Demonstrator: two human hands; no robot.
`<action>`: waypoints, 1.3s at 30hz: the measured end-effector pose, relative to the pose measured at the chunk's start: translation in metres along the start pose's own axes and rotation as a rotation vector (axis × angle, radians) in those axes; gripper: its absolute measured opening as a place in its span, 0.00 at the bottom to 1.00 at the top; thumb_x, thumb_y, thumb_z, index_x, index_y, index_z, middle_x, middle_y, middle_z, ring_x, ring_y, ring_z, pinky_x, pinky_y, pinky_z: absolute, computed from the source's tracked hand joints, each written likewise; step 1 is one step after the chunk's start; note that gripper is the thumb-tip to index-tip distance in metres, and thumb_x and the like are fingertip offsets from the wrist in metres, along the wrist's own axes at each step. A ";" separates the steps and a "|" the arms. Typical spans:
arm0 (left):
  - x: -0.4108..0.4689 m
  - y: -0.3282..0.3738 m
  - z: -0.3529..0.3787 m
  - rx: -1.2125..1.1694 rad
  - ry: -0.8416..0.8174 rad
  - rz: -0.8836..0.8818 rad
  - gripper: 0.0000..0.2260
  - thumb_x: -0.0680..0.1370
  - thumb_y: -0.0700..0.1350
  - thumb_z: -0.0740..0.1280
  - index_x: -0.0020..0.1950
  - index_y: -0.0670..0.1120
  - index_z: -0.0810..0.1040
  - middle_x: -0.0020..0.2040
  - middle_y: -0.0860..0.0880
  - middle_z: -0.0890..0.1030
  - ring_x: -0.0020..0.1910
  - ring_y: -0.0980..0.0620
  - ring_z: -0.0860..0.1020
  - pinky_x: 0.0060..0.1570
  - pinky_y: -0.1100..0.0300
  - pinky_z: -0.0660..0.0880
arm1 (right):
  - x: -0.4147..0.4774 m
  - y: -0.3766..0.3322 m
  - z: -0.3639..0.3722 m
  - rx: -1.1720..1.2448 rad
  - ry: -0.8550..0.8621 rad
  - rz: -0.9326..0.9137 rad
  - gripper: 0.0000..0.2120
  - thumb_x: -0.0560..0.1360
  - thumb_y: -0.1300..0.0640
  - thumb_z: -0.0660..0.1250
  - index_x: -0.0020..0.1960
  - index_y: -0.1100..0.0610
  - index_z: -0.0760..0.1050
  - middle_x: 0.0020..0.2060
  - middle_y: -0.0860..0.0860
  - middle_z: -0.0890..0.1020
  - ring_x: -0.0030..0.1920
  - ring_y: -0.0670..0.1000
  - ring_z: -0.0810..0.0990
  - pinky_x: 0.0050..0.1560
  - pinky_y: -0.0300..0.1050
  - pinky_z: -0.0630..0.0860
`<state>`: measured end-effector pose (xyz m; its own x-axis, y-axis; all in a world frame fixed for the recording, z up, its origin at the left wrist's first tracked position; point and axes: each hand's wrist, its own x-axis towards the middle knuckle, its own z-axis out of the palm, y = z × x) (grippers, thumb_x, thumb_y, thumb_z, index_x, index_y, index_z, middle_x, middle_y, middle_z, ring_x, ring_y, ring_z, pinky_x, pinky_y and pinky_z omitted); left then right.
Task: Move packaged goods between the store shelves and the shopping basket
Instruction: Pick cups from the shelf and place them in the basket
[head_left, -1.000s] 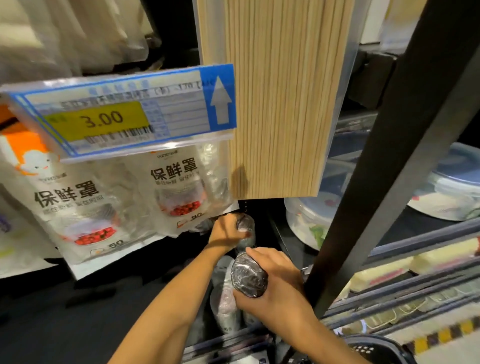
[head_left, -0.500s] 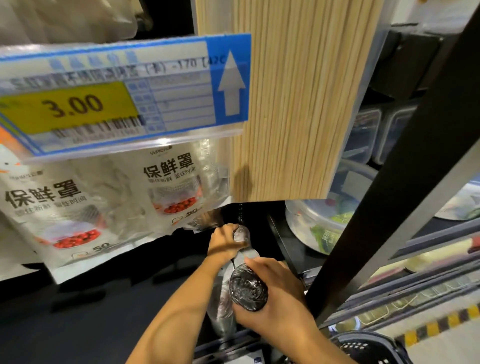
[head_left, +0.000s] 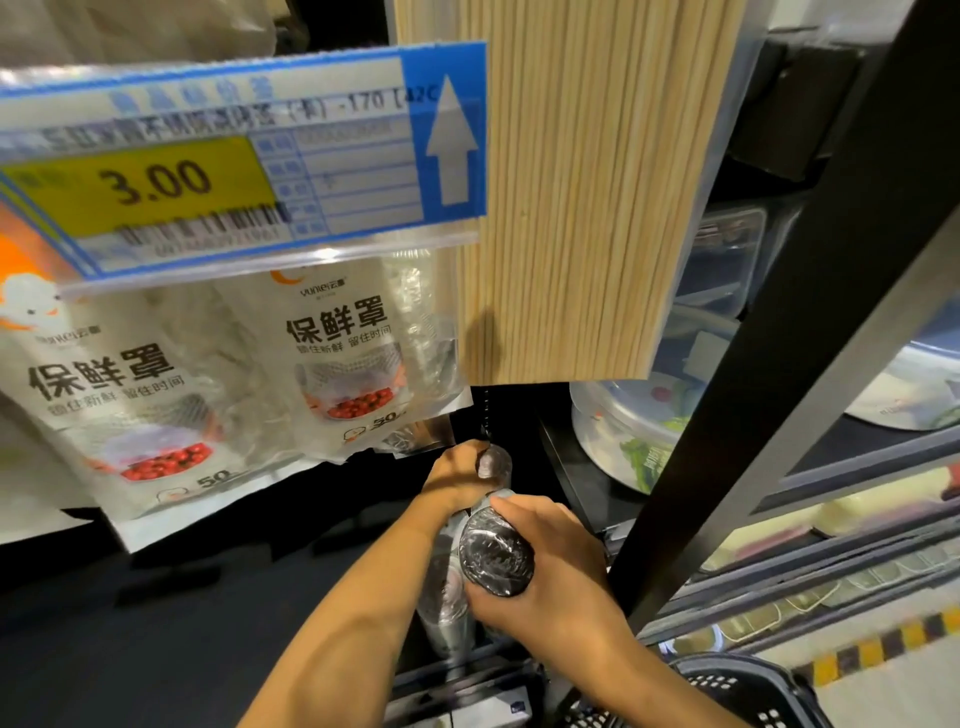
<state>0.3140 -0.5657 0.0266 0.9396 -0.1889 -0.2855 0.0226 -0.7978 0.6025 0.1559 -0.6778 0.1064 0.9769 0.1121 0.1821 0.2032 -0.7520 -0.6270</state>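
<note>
the right hand (head_left: 558, 582) is closed around a dark roll (head_left: 496, 558) wrapped in shiny film, with its round end turned up toward the person. the fingers go all around it, so it cannot slip. a little farther in, the left hand (head_left: 453, 475) is clamped on the top of a second roll (head_left: 494, 462) of the same kind. the two hands are near each other but not touching, one roll in each. i think the left hand steadies or draws out its roll while the right one holds the other free. whether the rolls are going to the shelf or away from it, i cannot tell. under the hands more rolls (head_left: 447, 597) stand close together at the right end of the dark shelf (head_left: 457, 691), just beside the black post (head_left: 769, 395). the shopping basket (head_left: 727, 686) sits low at the right, under the right forearm, so the way to it is short. above hang bags of food covers (head_left: 337, 358), a price tag (head_left: 234, 166) and a bundle of thin wooden sticks (head_left: 587, 208).
</note>
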 end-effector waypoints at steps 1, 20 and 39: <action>-0.001 -0.001 0.000 -0.001 0.001 0.004 0.19 0.71 0.54 0.68 0.61 0.56 0.75 0.58 0.50 0.79 0.55 0.48 0.78 0.51 0.60 0.73 | 0.000 -0.001 -0.001 0.003 -0.002 0.000 0.31 0.63 0.40 0.71 0.64 0.45 0.72 0.60 0.39 0.73 0.61 0.42 0.70 0.59 0.29 0.63; -0.137 -0.154 -0.017 0.224 0.270 -0.141 0.21 0.78 0.57 0.62 0.68 0.50 0.72 0.65 0.51 0.75 0.64 0.50 0.72 0.61 0.55 0.71 | -0.008 -0.059 0.034 0.160 0.026 -0.135 0.33 0.59 0.46 0.72 0.62 0.55 0.77 0.53 0.40 0.74 0.55 0.39 0.72 0.58 0.20 0.60; -0.182 -0.278 0.028 0.357 0.095 -0.144 0.21 0.82 0.55 0.54 0.72 0.48 0.65 0.71 0.49 0.68 0.68 0.48 0.67 0.69 0.56 0.63 | -0.020 -0.068 0.192 -0.147 -0.148 0.195 0.36 0.67 0.45 0.73 0.70 0.57 0.68 0.63 0.52 0.75 0.61 0.53 0.75 0.63 0.52 0.72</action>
<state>0.1273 -0.3254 -0.1099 0.9633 -0.0202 -0.2676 0.0519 -0.9643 0.2596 0.1356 -0.5045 -0.0003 0.9979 0.0415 -0.0501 0.0094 -0.8538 -0.5206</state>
